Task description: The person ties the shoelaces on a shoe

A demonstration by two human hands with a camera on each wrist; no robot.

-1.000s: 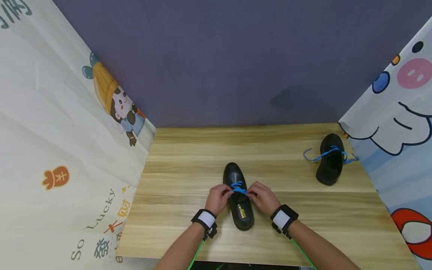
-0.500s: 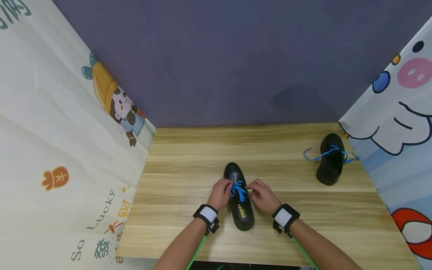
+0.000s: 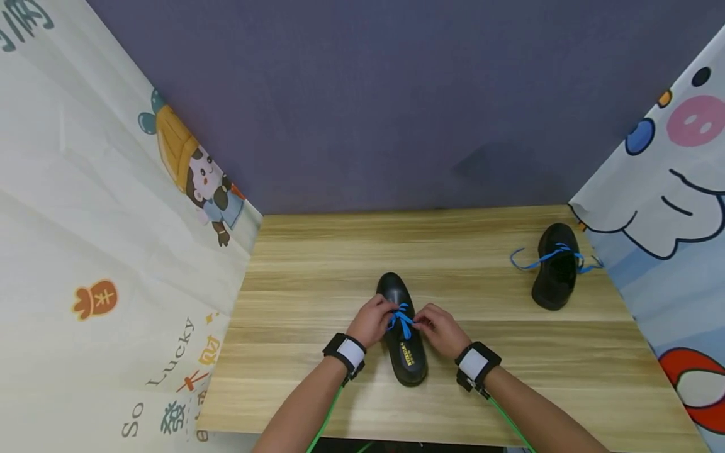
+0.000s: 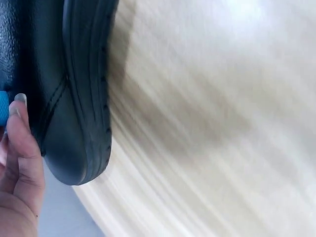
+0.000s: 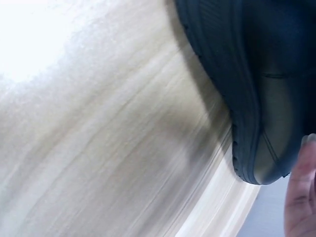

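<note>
Head view: the left hand (image 3: 370, 319) and right hand (image 3: 440, 328) pinch the blue lace (image 3: 401, 318) between them, over the shoe (image 3: 403, 340) at the table's (image 3: 317, 277) near middle. Another shoe (image 3: 556, 267) sits well right.

Left wrist view: a finger (image 4: 19, 133) lies against the shoe's side.

Right wrist view: a fingertip (image 5: 302, 187) shows beside the sole.

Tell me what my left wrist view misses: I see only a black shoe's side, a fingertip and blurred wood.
Observer: In the head view, both hands pinch the blue lace over the near shoe.
Operator: Where is the right hand?
Observer: The right hand is opposite the left hand, across the shoe.
Operator: Anything else on the table?
Observer: A second black shoe stands far right on the wooden table, its blue laces loose.
</note>
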